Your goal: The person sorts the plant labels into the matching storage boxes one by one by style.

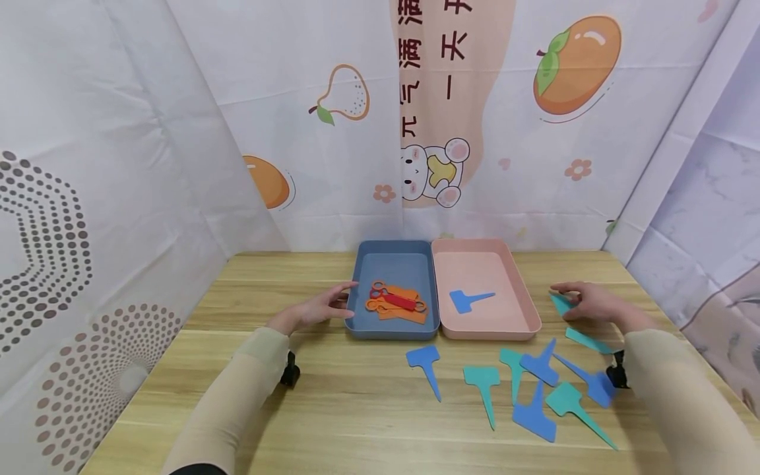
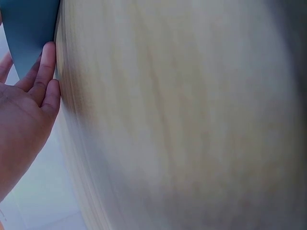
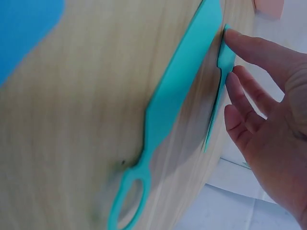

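Note:
My left hand [image 1: 317, 307] rests at the left wall of a blue tray [image 1: 392, 247], its fingers fairly straight; in the left wrist view the fingers [image 2: 46, 67] lie against that tray's side. Over on the right, my right hand [image 1: 594, 305] pinches a teal plant label [image 3: 226, 58] between thumb and fingers, low over the wooden table. Closer to the right wrist camera lies a teal tag with a loop end [image 3: 168, 105]. Inside the blue tray are orange loop tags [image 1: 410, 315] and a red one [image 1: 400, 301]. One blue T-shaped plant label [image 1: 462, 301] lies in the pink tray [image 1: 489, 334].
Several blue and teal T-shaped labels lie on the table's front right, among them a blue one [image 1: 424, 357], a teal one [image 1: 482, 377] and another teal one [image 1: 565, 399], some overlapping. A printed curtain [image 1: 332, 171] hangs behind the trays.

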Demonstrator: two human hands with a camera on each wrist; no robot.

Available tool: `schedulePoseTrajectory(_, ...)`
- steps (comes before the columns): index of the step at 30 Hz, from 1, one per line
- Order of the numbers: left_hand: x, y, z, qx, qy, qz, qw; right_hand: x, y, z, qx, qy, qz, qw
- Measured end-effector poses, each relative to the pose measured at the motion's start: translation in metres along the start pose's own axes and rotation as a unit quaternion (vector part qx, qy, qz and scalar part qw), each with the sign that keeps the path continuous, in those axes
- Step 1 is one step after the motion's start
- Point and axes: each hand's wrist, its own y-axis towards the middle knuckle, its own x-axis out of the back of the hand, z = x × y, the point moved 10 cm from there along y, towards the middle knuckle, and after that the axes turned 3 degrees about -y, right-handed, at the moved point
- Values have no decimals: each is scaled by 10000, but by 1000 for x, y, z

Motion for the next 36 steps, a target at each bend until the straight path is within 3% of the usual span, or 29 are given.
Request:
schedulePoseTrajectory(21,1,-2,1,18,-18,3,10000,-4,2,-2,-17,44,-242,9997)
schedulePoseTrajectory(36,0,-1,3,78,-125,8,9999,-3,-1,-9,-494,-243,-333,9979)
